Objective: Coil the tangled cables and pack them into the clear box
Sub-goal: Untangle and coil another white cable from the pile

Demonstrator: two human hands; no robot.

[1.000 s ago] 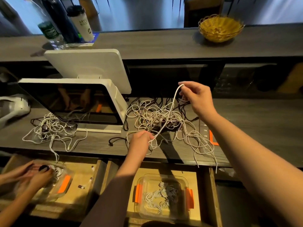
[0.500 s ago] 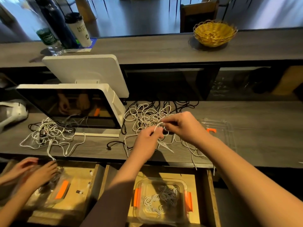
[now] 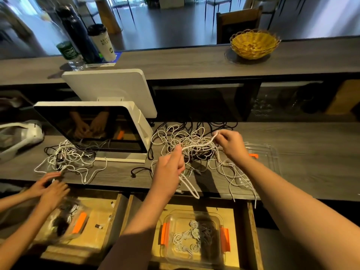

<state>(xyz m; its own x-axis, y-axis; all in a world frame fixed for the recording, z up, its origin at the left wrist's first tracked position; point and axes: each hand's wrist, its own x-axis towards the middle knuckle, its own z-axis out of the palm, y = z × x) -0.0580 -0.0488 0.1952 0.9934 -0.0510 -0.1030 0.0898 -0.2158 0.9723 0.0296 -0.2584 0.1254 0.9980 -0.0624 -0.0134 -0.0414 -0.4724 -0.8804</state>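
Below the counter edge, the clear box [image 3: 191, 233] sits in an open drawer, its coiled contents half lost in shadow. Above, the tangled cables [image 3: 196, 151] sprawl on the counter. Left hand [image 3: 169, 170], fisted, grips a white cable [image 3: 196, 146]; right hand [image 3: 230, 144] pinches its raised end, stretching it between them.

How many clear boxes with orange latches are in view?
2: one box in the drawer below the wearer's hands, another box in the left drawer under a second person's hands. Others may be hidden.
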